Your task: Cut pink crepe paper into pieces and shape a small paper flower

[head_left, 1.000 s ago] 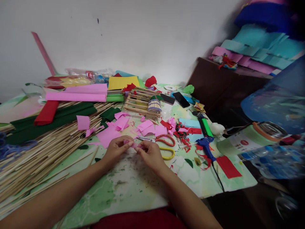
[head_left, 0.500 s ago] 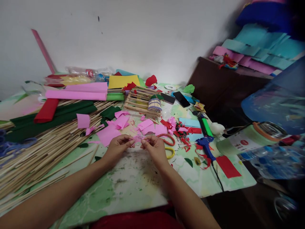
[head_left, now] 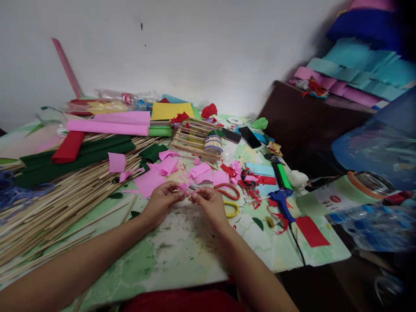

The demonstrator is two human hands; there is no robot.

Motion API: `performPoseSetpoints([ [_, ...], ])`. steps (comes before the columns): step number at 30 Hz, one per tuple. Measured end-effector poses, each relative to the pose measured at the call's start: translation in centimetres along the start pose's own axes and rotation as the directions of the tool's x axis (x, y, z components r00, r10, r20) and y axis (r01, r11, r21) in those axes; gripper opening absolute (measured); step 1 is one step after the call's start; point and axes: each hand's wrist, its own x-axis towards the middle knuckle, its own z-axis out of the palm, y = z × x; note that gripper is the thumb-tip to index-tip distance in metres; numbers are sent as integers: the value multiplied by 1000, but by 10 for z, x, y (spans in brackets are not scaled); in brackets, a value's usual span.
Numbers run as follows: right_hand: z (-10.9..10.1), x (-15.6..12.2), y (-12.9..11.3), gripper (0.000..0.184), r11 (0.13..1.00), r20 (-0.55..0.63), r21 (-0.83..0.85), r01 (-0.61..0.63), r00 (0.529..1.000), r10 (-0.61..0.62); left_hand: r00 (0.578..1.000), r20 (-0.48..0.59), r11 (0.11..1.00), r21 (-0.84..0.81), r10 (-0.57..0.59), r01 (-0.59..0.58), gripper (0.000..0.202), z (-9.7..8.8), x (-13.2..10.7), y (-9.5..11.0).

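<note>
My left hand (head_left: 163, 202) is closed in a pinch on a small piece of pink fringed paper (head_left: 184, 187), its cut strips pointing up. My right hand (head_left: 210, 205) is closed too, its thumb and fingertips at the right end of the same paper. Both hands are just above the table, nearly touching. Right behind my right hand lie scissors with an orange and a yellow handle (head_left: 234, 211), their blades partly hidden. Pink paper scraps (head_left: 200, 171) are spread just beyond my fingers.
Thin bamboo sticks (head_left: 74, 195) cover the left side. A stick frame (head_left: 191, 141) stands behind the scraps. To the right are a blue glue gun (head_left: 282, 201) with its cord, red paper (head_left: 312, 231) and a tilted green jar (head_left: 331, 197). Two phones (head_left: 249, 137) lie farther back.
The pink fringed paper was stretched flat between both hands; now it is bunched near my left fingertips. The hands stay in nearly the same place. The whole view has shifted slightly.
</note>
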Motion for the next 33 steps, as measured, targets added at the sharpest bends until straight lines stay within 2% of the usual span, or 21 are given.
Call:
performPoseSetpoints([
  [8,1,1,11,19,1000,-21,-18,6,1000,-6,999,37,999,36,24,-25,28,-2,1,-2],
  [14,-3,1,5,20,995,-125,-51,91,987,-96,994,32,992,74,105,-107,26,-4,4,-3],
  [20,-9,3,1,19,984,-179,-79,160,969,-172,995,30,992,75,99,-101,26,-5,5,-3],
  [30,-9,0,2,18,955,-186,-199,221,948,-258,989,16,978,148,147,-147,28,-3,4,-1],
  [33,-13,1,4,18,926,-198,-289,244,931,-307,988,50,974,168,149,-155,30,-3,3,1],
])
